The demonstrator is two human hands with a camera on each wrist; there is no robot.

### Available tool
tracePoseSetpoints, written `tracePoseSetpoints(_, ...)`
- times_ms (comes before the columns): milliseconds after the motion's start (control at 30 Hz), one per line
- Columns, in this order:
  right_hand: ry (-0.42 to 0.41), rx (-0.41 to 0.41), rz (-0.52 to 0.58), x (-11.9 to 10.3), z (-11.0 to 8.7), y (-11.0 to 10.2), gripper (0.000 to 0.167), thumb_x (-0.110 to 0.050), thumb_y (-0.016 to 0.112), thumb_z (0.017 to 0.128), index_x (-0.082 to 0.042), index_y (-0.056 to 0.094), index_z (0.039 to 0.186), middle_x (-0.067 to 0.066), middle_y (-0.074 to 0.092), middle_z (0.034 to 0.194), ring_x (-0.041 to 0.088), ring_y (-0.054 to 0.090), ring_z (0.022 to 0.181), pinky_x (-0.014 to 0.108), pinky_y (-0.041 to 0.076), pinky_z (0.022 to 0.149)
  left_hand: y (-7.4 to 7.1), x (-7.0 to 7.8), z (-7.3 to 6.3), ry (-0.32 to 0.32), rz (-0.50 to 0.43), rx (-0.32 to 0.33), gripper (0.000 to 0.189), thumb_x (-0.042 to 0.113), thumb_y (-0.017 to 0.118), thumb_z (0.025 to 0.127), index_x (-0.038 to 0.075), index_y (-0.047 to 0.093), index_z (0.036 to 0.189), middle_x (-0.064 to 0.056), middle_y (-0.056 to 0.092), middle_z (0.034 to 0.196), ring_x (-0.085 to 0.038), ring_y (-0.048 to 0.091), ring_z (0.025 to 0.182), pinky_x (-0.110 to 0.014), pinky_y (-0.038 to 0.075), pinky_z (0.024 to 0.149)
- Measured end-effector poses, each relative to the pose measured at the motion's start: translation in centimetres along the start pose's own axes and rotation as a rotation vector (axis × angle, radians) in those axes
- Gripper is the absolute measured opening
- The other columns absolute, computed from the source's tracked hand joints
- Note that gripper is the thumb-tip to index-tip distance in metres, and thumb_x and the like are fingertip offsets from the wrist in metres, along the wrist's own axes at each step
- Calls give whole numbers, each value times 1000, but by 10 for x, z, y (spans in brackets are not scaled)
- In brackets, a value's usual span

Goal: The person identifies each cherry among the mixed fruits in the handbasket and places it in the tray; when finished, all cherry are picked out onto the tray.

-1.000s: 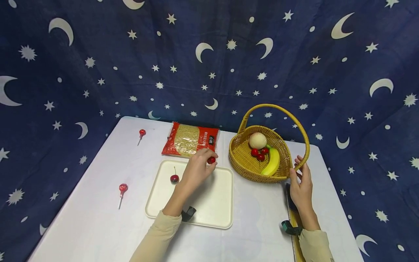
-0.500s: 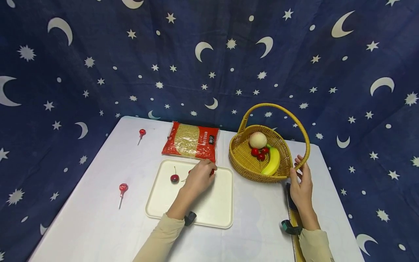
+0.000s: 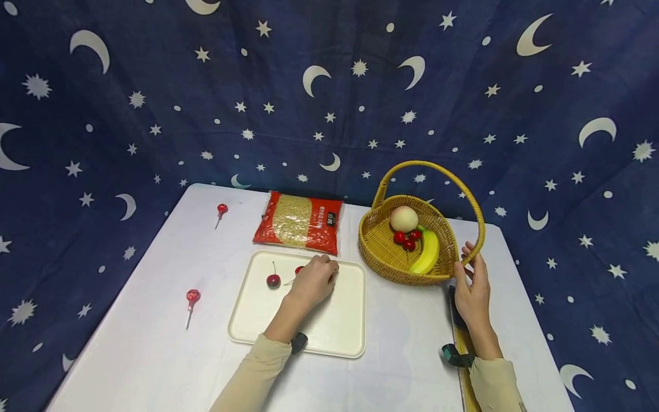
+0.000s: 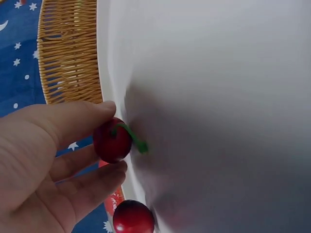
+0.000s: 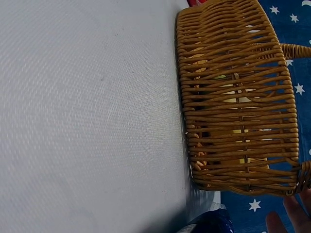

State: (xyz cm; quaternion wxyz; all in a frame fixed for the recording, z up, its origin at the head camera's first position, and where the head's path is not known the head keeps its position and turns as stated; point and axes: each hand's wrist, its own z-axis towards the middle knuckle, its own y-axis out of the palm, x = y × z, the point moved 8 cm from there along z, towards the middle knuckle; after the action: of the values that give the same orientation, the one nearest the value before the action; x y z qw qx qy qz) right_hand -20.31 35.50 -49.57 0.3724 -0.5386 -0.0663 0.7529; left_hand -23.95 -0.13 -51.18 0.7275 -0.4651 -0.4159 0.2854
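My left hand (image 3: 312,281) is low over the cream tray (image 3: 257,335), pinching a dark red cherry (image 4: 112,141) with a green stem between thumb and fingers. That cherry is hidden behind the hand in the head view. Another cherry (image 4: 133,217) lies close by in the left wrist view. On the tray's left are a stemmed cherry (image 3: 273,280) and a partly covered cherry (image 3: 298,269). My right hand (image 3: 473,294) holds the wicker basket (image 3: 378,260) where its handle meets the rim. Inside the basket are a peach (image 3: 404,220), a banana (image 3: 426,253) and several cherries (image 3: 409,245).
A red bag of yellow grains (image 3: 298,222) lies behind the tray. Two red lollipops (image 3: 193,296) are on the table's left side. A dark, yellow-edged flat object (image 3: 458,312) lies under my right forearm. A starry blue cloth (image 3: 288,80) hangs behind.
My left hand has come down from the tray's far edge with the cherry and now stays low over the tray. The right hand and basket keep their places.
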Motion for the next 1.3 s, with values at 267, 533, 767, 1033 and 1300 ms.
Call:
tracePoseSetpoints(267,-8,-3,7,-1,0,0,56,-10,56,110,-19,42,163,13,53,157,-14,41,137,6,36,106,-12,4,7,15,-75,30,26,8,81,90,7,77,116,-11,75,118,-30,71,110,-41,63,86)
tracePoseSetpoints(533,-10,-3,-4,-1,0,-3,52,-18,53,112,-18,42,163,15,52,157,-1,46,143,8,37,106,-27,20,29,57,-150,69,29,13,80,92,10,76,120,-8,75,120,-28,70,116,-40,60,98)
tracePoseSetpoints(767,-5,-19,6,0,-1,-1,52,-19,52,112,-18,42,163,17,51,158,36,48,147,10,38,107,-41,47,52,105,-160,81,30,16,78,95,9,75,124,-7,75,123,-25,70,115,-37,59,100)
tracePoseSetpoints(1033,-11,-13,9,0,-1,-2,53,-15,54,111,-17,42,163,17,52,157,35,49,147,6,37,106,-36,77,90,125,-217,55,36,15,75,97,10,72,132,-7,71,130,-23,67,122,-35,58,104)
tracePoseSetpoints(1300,0,-20,-10,0,-2,-1,54,-15,55,111,-19,42,163,16,51,158,32,48,146,7,37,106,-13,94,125,117,-247,30,34,16,76,98,11,72,131,-6,72,130,-23,68,120,-35,58,104)
